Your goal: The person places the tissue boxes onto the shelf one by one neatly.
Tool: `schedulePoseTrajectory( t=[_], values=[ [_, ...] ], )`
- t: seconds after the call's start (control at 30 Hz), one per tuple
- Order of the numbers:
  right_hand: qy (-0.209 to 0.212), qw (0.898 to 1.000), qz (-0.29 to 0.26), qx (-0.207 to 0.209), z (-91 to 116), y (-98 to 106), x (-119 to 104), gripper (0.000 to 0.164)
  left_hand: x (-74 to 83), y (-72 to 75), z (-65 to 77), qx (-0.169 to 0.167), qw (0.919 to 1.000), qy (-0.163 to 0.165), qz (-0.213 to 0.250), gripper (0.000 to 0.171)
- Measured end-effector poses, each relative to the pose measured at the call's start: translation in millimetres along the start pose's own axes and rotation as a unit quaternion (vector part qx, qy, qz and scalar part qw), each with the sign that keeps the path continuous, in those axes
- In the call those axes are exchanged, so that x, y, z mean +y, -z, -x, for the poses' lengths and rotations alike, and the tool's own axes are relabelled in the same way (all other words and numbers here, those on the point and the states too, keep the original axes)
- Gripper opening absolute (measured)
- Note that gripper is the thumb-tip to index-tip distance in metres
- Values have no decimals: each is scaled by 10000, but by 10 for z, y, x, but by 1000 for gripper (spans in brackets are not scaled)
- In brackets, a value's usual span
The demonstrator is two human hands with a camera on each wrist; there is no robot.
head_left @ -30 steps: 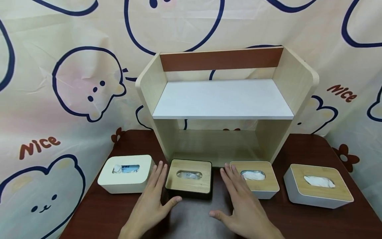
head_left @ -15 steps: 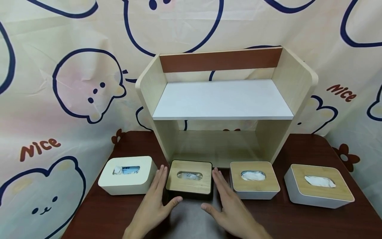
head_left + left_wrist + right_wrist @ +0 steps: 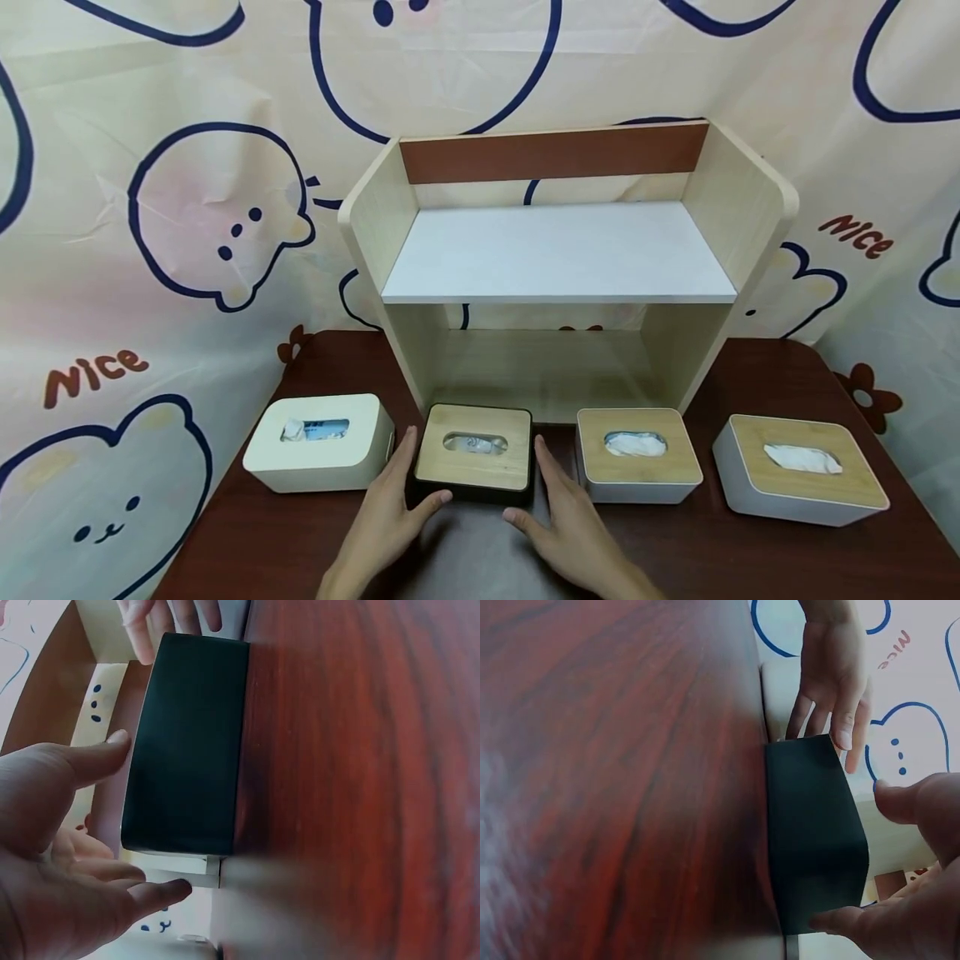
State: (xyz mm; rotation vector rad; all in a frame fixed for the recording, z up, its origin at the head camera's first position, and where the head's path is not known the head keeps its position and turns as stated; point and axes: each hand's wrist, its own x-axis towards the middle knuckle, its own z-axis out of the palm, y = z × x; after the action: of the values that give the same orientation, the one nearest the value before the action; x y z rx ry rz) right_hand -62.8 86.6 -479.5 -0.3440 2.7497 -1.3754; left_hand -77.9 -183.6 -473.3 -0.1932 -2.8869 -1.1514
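A black tissue box (image 3: 495, 467) with a light wooden lid stands on the dark table between my two hands. My left hand (image 3: 384, 515) lies along its left side, fingers nearly straight and thumb spread toward its front. On the opposite side is my right hand (image 3: 567, 518), its straight fingertips right at the box's right wall. The left wrist view shows the box's dark side (image 3: 187, 742) with my left thumb and fingers spread around its near end. In the right wrist view, a fingertip of my right hand (image 3: 922, 877) overlaps the box's lower end.
Left of my hands stands a white tissue box (image 3: 318, 458). Two white tissue boxes with wooden lids, a nearer one (image 3: 637, 475) and a farther one (image 3: 810, 467), sit to the right. Behind is a two-level wooden shelf (image 3: 558, 254) on the brown table (image 3: 720, 550), before a printed cloth (image 3: 225, 350).
My right hand has moved left, from beside the neighbouring white box to the black box's right side. My left hand has drawn slightly nearer to me. The boxes have not visibly moved.
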Motion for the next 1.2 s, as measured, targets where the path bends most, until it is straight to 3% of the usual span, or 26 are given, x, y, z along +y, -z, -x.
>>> schedulePoseTrajectory(
  t=[0.5, 0.77, 1.07, 1.2],
  values=[
    [-240, 9995, -152, 98, -83, -85, 2, 89, -2, -2, -24, 186, 9995, 230, 150, 84],
    [-119, 9988, -99, 458, -123, -171, 19, 85, -7, -22, -31, 308, 9988, 238, 297, 78],
    [-474, 9966, -578, 349, -130, -168, -30, 85, 1, -47, -29, 451, 9979, 200, 427, 77],
    [-438, 9959, -669, 428, -126, -157, -54, 82, 16, -42, -30, 446, 9969, 193, 619, 76]
  ],
)
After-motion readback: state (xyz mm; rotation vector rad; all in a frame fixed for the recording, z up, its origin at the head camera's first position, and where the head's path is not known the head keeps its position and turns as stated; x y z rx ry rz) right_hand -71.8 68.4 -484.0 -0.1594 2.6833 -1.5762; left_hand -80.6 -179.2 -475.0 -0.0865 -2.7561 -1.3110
